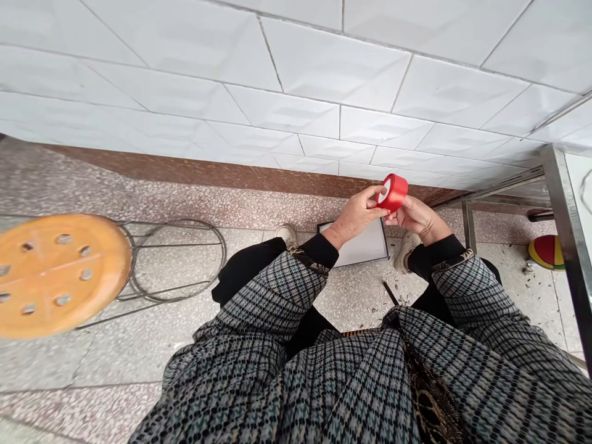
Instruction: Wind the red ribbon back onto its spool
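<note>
A roll of shiny red ribbon (pixel 396 193) with a white core is held up in front of the tiled wall. My left hand (pixel 354 214) grips it from the left, with a finger at the core's opening and others along the lower edge. From below and the right, my right hand (pixel 417 219) closes on the roll, its fingers bent in close to the left fingertips. Part of the right fingers is hidden behind the roll. No loose ribbon end can be made out.
White wall tiles (pixel 300 61) stand close in front. An orange round stool (pixel 60 277) with wire legs is at the left. Between my feet lies a black-edged white tray-like object (pixel 358 246). A metal-framed table (pixel 562 197) and a colourful ball (pixel 546 251) are at the right.
</note>
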Available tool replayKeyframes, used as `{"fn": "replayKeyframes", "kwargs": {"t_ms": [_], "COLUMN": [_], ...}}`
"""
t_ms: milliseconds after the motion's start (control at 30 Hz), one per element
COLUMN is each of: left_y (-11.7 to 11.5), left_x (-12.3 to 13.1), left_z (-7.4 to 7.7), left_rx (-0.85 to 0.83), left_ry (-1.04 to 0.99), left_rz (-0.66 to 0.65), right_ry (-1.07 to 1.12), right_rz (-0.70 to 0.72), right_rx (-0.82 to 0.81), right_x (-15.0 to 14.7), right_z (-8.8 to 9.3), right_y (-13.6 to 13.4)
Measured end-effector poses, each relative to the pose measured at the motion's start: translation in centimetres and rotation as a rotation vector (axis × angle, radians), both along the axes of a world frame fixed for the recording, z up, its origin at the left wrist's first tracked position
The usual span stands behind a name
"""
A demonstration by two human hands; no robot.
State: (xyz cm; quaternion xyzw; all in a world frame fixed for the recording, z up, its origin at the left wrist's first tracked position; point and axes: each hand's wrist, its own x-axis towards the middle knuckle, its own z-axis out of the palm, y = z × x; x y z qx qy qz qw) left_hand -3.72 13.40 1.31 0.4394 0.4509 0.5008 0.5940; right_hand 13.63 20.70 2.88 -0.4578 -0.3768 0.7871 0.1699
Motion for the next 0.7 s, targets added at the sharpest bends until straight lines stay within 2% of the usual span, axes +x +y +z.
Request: {"fn": "replayKeyframes", "kwargs": {"t_ms": [67,200,267,367,467,533,700], "left_y": [-0.1,-0.1,-0.1,-0.2,-0.2,-0.3,-0.6], "left_x": [-0.2,-0.7,-0.9,-0.6,-0.1,0.2,0.1], "left_z": [0.3,0.7,0.8,0.8,0.8,0.9,1.6], "left_rx": [-0.022,-0.082,-0.105,-0.108,-0.089,-0.084,-0.05], "left_ry": [-0.04,-0.06,-0.043,-0.01,0.001,0.011,0.004], "left_rz": [0.004,-0.017,-0.037,-0.008,0.114,0.148,0.026], "right_ry": [-0.041,-0.186,-0.239,-0.311,-0.38,-0.354,-0.227], "right_rz": [0.014,-0.023,0.002,-0.019,-0.167,-0.241,-0.265], "right_rx": [0.16,0.61,0.711,0.745,0.72,0.646,0.399], "right_x": [0.2,0.7,0.8,0.9,1.1,1.2,1.1], "right_z": [0.0,-0.1,-0.3,-0.9,-1.3,-1.2,-0.5], "right_y": [0.3,0.8,0.9,1.1,1.7,2.1,2.2]}}
